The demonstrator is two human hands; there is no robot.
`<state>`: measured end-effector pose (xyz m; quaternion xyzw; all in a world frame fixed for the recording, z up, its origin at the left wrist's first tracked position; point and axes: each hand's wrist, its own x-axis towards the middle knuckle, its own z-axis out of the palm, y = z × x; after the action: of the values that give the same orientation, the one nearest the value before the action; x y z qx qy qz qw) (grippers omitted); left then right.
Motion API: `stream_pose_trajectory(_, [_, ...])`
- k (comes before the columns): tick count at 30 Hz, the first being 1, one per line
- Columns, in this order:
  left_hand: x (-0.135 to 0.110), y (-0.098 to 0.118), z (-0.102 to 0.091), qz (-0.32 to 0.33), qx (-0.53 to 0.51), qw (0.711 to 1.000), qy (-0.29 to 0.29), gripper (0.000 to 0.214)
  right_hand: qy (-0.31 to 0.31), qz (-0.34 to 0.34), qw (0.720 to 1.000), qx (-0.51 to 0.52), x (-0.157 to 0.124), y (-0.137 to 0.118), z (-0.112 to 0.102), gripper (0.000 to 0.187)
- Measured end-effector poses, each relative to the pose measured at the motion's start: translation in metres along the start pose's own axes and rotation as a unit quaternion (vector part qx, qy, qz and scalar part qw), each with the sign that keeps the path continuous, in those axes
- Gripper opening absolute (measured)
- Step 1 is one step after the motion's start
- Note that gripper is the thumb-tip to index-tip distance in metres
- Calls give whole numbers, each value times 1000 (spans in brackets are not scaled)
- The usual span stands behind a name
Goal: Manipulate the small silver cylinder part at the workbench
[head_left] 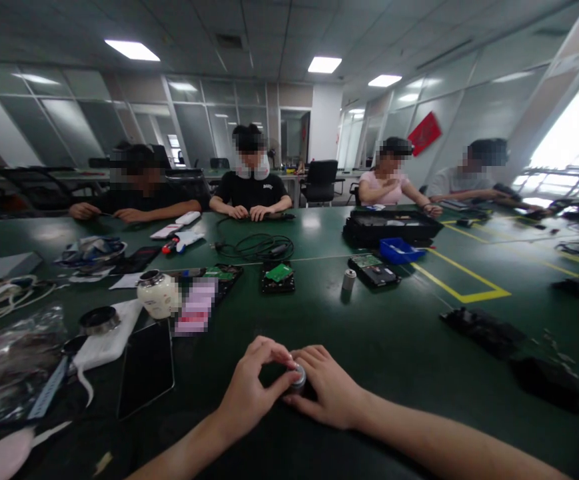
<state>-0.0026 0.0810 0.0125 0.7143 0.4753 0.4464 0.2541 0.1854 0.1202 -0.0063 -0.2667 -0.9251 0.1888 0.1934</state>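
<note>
Silver disc (pixel 298 379) sits just above the green desk (pixel 394 333), clamped between left hand (pixel 249 393) and right hand (pixel 330 395), which meet on it (axis seemingly upright), both equally near.

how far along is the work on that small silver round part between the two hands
Done: a black casing with a green circuit board lies open farther up the green table. In hand: the left hand and right hand both pinch the small silver round metal part. Left: black parts to the right lie untouched; how much remains cannot be told.
</note>
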Motion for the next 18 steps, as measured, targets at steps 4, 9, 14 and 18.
stream_pose_trajectory(4, [0, 5, -4, 0, 30, 999, -13, 6, -1, -2, 1000, 5, -1, -1, -1, 35])
stream_pose_trajectory(9, [0, 13, -5, 4, 47, 998, -38, 15, 3, -6, 1000, 18, -1, -3, -2, 33])
stream_pose_trajectory(14, [1, 13, -2, 4, 52, 998, -21, 12, 3, -1, 1000, 21, -1, -6, -4, 36])
stream_pose_trajectory(18, [1, 13, -2, 10, 62, 998, 8, 11, 1, 3, 1000, 31, -1, -7, -5, 36])
